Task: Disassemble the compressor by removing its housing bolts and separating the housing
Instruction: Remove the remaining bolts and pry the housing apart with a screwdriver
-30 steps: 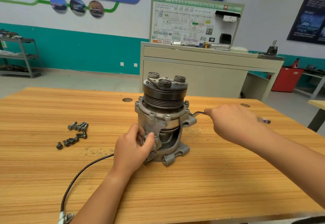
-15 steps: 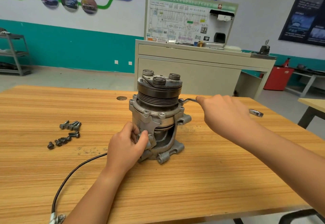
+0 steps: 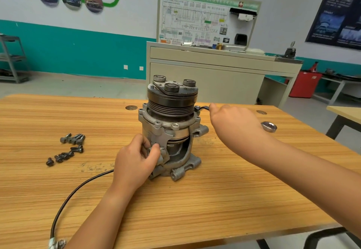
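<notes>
Workshop surrounding a wooden table
The table is spanning the near view; a beige cabinet is standing far behind it, carrying a wiring board; a metal shelf is standing far left, a red bin sitting far right.

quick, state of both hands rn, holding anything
Left hand: closed, gripping the compressor low on its housing.
Right hand: closed round the wrench, its tip at the compressor's upper flange.
</notes>
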`<move>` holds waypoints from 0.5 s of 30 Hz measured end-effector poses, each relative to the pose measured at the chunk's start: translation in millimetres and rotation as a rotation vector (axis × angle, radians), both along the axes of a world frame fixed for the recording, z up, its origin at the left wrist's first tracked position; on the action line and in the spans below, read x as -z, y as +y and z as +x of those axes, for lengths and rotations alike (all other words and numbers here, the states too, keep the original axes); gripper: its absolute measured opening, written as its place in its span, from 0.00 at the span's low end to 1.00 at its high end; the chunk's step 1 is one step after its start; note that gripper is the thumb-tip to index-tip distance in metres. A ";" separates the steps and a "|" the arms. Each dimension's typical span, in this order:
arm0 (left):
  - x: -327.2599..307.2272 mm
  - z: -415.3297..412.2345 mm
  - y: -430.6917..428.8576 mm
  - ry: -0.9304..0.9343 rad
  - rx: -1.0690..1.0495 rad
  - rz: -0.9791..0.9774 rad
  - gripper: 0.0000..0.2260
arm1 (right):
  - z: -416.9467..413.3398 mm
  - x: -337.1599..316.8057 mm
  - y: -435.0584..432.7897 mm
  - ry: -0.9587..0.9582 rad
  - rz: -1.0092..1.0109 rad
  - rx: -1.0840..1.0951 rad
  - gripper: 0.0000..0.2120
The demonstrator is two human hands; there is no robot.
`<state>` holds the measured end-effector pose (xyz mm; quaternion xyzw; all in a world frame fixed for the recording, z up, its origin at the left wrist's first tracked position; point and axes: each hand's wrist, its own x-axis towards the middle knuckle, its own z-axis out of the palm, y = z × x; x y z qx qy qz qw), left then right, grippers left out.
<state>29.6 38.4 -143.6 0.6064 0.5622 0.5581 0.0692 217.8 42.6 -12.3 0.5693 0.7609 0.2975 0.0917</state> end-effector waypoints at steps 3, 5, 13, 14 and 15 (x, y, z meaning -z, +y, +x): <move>-2.0 0.5 -1.1 -0.002 0.009 -0.031 0.10 | 9.8 -9.9 14.0 -0.087 -0.006 -0.088 0.15; -2.0 0.5 -2.6 0.011 0.018 -0.082 0.10 | 28.6 -18.1 26.8 -0.072 -0.018 -0.169 0.16; -3.9 2.1 -3.7 -0.022 0.037 -0.124 0.09 | 71.7 -28.5 88.1 -0.170 -0.010 -0.443 0.25; -4.1 2.1 -3.6 -0.040 0.045 -0.122 0.09 | 72.8 -25.2 97.9 -0.115 0.021 -0.494 0.24; -4.3 2.1 -3.3 -0.056 0.055 -0.121 0.09 | 70.5 -18.5 106.1 -0.033 0.064 -0.577 0.22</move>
